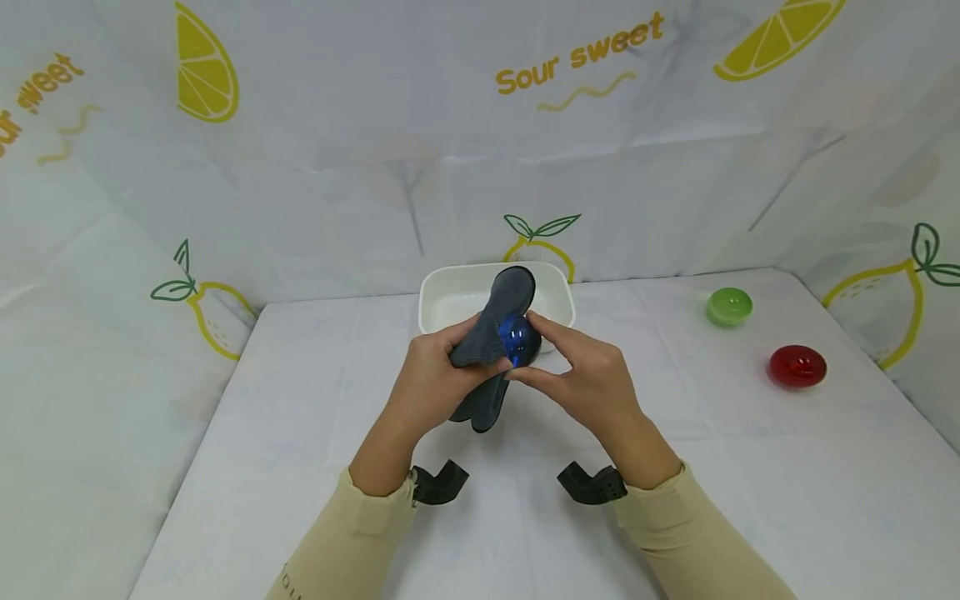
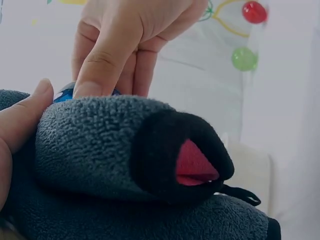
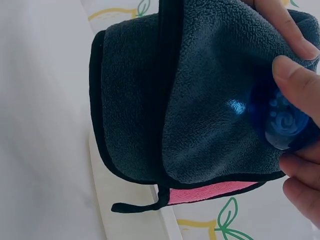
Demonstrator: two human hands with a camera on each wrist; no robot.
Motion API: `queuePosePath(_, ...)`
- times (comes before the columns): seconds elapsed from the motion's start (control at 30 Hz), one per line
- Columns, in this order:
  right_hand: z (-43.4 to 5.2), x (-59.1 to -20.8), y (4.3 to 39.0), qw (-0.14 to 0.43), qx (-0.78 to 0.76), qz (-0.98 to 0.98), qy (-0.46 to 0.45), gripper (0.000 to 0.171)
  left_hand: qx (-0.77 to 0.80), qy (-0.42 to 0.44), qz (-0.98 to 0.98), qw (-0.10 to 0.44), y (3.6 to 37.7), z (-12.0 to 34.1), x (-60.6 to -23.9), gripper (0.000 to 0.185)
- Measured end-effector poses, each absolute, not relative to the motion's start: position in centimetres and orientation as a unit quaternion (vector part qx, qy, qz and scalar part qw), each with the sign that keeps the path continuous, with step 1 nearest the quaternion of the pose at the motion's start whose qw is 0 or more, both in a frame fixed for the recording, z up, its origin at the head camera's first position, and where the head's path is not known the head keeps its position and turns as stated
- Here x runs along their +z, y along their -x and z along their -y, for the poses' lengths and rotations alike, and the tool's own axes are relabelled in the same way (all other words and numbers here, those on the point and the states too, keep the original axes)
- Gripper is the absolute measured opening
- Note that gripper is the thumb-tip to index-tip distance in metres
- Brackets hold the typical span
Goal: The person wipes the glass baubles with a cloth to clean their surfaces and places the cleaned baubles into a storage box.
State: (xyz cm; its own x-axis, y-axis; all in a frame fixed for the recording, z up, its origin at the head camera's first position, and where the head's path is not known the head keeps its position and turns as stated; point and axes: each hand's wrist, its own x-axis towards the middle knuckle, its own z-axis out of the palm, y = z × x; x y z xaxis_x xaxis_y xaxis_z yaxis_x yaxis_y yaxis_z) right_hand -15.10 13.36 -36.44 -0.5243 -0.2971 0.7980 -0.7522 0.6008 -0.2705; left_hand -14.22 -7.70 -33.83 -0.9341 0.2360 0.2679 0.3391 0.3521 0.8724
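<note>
My left hand (image 1: 429, 382) grips a folded dark grey towel (image 1: 513, 293) with black edging. A pink underside of the towel (image 3: 217, 192) shows in the right wrist view, along with a black hanging loop (image 3: 134, 207). Pinched between the thumb and fingers of my right hand (image 1: 598, 379) is a glossy, see-through blue round piece (image 1: 522, 340) with a swirl pattern. That blue piece lies against the towel, close to my left thumb. In the left wrist view the towel hides most of it.
Behind the hands stands a white rectangular tub (image 1: 457, 292). On the right of the white-covered table (image 1: 315, 383) are a glossy green round piece (image 1: 729, 307) and a red one (image 1: 797, 367). A white lemon-print sheet (image 1: 337, 150) hangs behind.
</note>
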Motion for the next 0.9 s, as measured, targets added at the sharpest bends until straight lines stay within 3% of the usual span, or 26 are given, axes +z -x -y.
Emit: queuePosePath(0.9, -12.90, -36.29, 15.30, 0.398, 0.304, 0.782, -0.370, 0.068, -0.563, 0.185, 0.803, 0.063, 14.34, 7.49, -34.07, 0.050)
